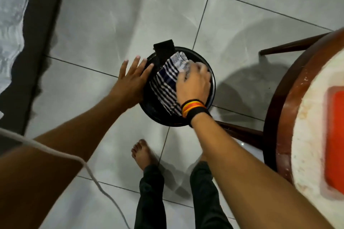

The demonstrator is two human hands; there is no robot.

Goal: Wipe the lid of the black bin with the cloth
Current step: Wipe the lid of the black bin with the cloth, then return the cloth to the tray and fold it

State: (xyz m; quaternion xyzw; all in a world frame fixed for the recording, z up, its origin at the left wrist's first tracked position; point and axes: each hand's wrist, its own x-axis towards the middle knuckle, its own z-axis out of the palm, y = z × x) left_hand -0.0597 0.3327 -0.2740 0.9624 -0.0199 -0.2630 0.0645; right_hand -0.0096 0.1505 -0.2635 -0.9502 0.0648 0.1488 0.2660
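Observation:
A round black bin stands on the tiled floor, seen from above, and its lid (154, 113) fills the middle of the view. A blue and white striped cloth (167, 82) lies spread over the lid. My right hand (193, 83), with a striped wristband, presses down on the cloth's right part, fingers bent over it. My left hand (133, 82) rests flat against the lid's left edge with its fingers spread, holding nothing. The bin's black pedal (163, 47) sticks out at the far side.
A round table (301, 117) with a dark wooden rim and legs stands close on the right, with a red object (335, 139) on it. A dark strip and pale fabric run along the left. A white cord (89, 171) hangs at lower left. My bare foot (141, 154) stands below the bin.

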